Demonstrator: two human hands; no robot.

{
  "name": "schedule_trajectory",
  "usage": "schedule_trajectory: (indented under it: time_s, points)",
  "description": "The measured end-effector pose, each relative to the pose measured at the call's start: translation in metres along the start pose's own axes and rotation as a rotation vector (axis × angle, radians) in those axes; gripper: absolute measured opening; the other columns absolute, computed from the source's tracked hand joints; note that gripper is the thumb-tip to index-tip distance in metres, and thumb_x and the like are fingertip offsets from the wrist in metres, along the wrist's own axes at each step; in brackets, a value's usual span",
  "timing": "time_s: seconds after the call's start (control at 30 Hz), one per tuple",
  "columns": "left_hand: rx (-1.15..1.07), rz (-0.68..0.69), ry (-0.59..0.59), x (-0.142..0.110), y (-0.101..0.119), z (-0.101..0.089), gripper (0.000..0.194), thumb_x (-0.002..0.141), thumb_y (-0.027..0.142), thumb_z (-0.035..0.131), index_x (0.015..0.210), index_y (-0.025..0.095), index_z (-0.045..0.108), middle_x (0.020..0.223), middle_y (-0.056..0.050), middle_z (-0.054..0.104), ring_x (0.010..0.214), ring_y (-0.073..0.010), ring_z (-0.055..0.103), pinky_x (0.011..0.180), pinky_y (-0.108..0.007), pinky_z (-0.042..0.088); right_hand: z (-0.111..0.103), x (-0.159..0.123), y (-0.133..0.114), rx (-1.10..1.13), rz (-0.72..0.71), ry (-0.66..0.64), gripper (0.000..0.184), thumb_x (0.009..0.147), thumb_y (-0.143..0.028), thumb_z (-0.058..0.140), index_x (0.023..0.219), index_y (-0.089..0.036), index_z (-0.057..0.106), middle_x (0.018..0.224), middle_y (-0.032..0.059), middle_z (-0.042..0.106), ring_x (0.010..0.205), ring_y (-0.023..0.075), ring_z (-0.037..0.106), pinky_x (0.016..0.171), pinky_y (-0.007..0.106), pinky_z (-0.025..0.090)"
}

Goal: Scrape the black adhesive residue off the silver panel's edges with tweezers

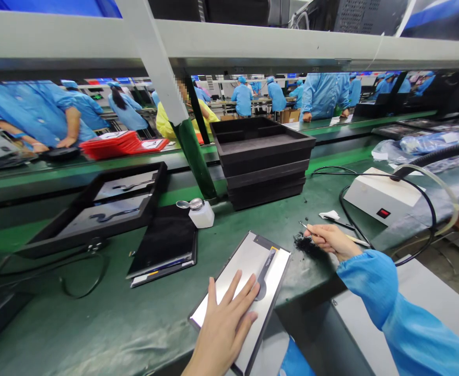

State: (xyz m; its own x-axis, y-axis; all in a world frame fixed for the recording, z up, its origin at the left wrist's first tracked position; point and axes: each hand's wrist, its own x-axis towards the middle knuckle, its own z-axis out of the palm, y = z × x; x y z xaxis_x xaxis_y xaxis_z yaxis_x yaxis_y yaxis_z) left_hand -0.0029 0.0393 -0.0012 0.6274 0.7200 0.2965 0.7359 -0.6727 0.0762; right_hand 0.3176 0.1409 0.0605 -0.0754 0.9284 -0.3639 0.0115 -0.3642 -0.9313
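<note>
My left hand [229, 318] lies with spread fingers on a silver-backed display panel [248, 261] at the front edge of the green bench. A dark flat cable [266, 274] with a rounded end runs along the panel's back, beside my fingertips. Further right, my right hand [331, 241] pinches a thin metal tool [303, 224]; its exact kind is too small to make out. The tool's tip is over or beside a heap of fine black scraps [303, 244] on the bench; whether they touch cannot be told.
Black trays [266, 172] stand stacked behind the panel. A white dispenser bottle [201, 215] with its lid up sits beside dark panels [164, 243]. An open tray [96, 209] holds more panels. At right are a white box [381, 196] with a hose, and cables. Co-workers sit and stand beyond.
</note>
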Motion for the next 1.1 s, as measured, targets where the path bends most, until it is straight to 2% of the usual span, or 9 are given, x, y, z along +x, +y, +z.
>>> schedule_trajectory:
  time_s: [0.37, 0.7, 0.83, 1.1]
  points:
    - [-0.026, 0.003, 0.035, 0.001, 0.001, -0.002, 0.051, 0.101, 0.025, 0.047, 0.151, 0.027, 0.035, 0.146, -0.005, 0.050, 0.142, -0.0302, 0.036, 0.112, -0.069, -0.005, -0.009, 0.014, -0.005, 0.005, -0.030, 0.051, 0.035, 0.072, -0.048, 0.076, 0.071, -0.015, 0.064, 0.047, -0.0106, 0.032, 0.037, 0.0033, 0.021, 0.035, 0.018, 0.006]
    - [-0.050, -0.020, 0.001, 0.000, 0.000, -0.001, 0.053, 0.101, 0.026, 0.049, 0.151, 0.030, 0.034, 0.148, -0.006, 0.048, 0.142, -0.0306, 0.036, 0.112, -0.069, -0.001, -0.017, 0.024, -0.015, 0.034, -0.065, 0.095, 0.031, 0.071, -0.043, 0.078, 0.069, -0.015, 0.066, 0.047, -0.0106, 0.032, 0.037, 0.0033, 0.019, 0.036, 0.020, 0.005]
    - [-0.059, -0.015, 0.023, -0.001, 0.000, 0.001, 0.054, 0.100, 0.026, 0.050, 0.151, 0.031, 0.034, 0.146, -0.006, 0.050, 0.142, -0.0300, 0.036, 0.113, -0.069, 0.000, -0.021, 0.028, -0.017, 0.049, -0.061, 0.109, 0.029, 0.074, -0.041, 0.076, 0.068, -0.014, 0.066, 0.047, -0.0105, 0.031, 0.037, 0.0032, 0.018, 0.035, 0.019, 0.006]
    - [-0.018, -0.007, 0.002, -0.002, -0.001, 0.002, 0.054, 0.101, 0.026, 0.049, 0.152, 0.030, 0.032, 0.147, -0.006, 0.048, 0.143, -0.0300, 0.035, 0.112, -0.067, -0.006, -0.029, 0.037, -0.025, 0.068, -0.056, 0.134, 0.027, 0.081, -0.036, 0.073, 0.069, -0.014, 0.064, 0.047, -0.0103, 0.031, 0.036, 0.0034, 0.019, 0.032, 0.017, 0.009]
